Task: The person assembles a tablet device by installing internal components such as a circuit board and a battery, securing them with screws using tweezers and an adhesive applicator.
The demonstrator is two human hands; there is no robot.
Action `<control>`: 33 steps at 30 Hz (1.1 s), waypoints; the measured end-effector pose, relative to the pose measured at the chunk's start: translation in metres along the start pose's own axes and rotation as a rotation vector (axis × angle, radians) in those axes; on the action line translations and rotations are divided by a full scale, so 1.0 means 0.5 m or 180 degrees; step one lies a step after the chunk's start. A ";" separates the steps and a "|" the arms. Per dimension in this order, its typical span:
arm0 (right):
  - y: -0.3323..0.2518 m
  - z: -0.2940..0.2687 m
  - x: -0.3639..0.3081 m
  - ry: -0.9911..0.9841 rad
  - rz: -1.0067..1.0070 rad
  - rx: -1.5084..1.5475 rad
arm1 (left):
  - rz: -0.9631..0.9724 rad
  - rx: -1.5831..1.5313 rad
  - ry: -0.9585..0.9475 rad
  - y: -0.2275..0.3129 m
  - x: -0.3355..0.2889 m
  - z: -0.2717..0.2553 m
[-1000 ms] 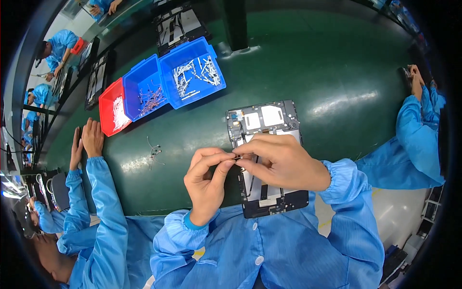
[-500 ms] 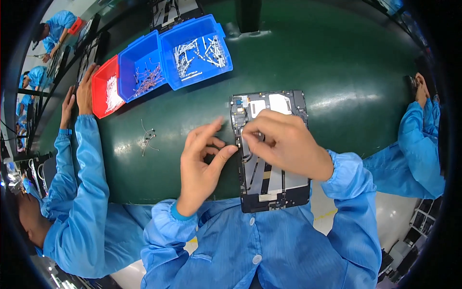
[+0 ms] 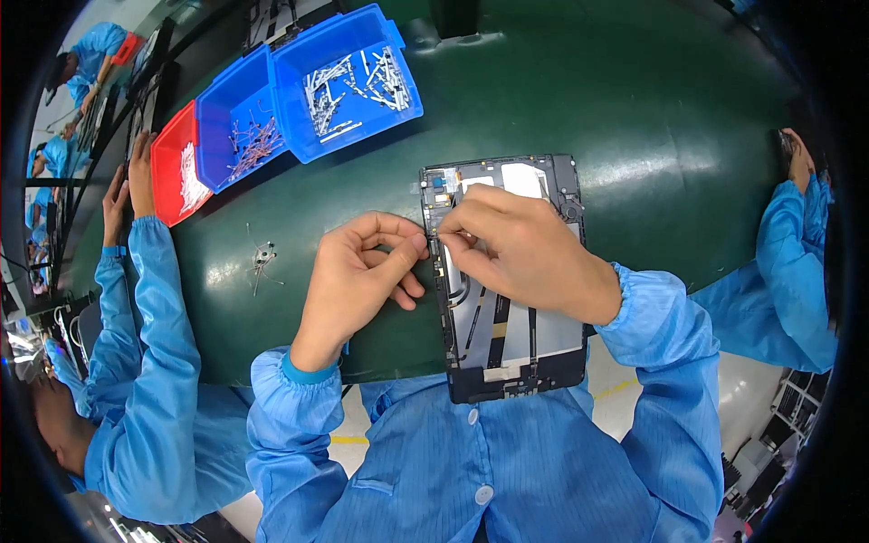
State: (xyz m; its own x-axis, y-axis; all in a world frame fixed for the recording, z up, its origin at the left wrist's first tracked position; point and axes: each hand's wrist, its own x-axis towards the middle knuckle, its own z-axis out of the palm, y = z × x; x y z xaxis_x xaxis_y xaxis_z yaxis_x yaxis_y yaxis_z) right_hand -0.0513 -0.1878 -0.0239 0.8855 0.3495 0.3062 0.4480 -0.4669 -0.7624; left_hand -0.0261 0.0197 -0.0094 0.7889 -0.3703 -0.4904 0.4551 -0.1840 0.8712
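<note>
At the tablet frame [image 3: 507,299]'s ten-o'clock edge, left hand [image 3: 362,271] and right hand [image 3: 525,249] pinch shut on something too small to identify; a slipped pinch could drop it into the frame.

Electronics assembly line: green workbench [image 3: 634,109], parts bins [image 3: 299,100], blue-smocked co-workers [image 3: 145,362].

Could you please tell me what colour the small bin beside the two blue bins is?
The small bin is red, seen best in the head view, left of the blue bins.
</note>
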 end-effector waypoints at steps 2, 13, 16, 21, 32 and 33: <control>-0.004 0.000 -0.001 -0.0030 0.0049 -0.0060 | 0.0008 0.0043 -0.0022 0.001 0.003 -0.001; 0.001 0.003 -0.006 -0.0015 0.0091 -0.0073 | -0.0018 0.0200 0.0181 0.001 0.005 0.011; 0.002 0.005 -0.005 -0.0029 0.0115 -0.0116 | -0.0018 0.0294 0.0225 0.002 0.003 0.013; 0.008 0.008 -0.007 0.0032 -0.0091 -0.0120 | 0.0068 0.0348 0.0391 0.000 -0.005 0.029; 0.008 0.008 -0.012 0.0043 -0.0066 -0.0183 | -0.0025 0.0299 0.0338 0.003 0.002 0.022; 0.007 0.008 -0.012 0.0048 0.0006 -0.0187 | -0.0088 0.0325 0.0284 0.005 0.004 0.019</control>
State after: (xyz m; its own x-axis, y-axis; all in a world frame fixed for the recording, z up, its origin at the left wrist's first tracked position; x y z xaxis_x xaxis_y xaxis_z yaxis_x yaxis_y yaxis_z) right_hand -0.0555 -0.1881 -0.0306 0.8879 0.3365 0.3137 0.4523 -0.5146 -0.7284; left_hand -0.0275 0.0098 -0.0080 0.8122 -0.2823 -0.5105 0.4365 -0.2866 0.8529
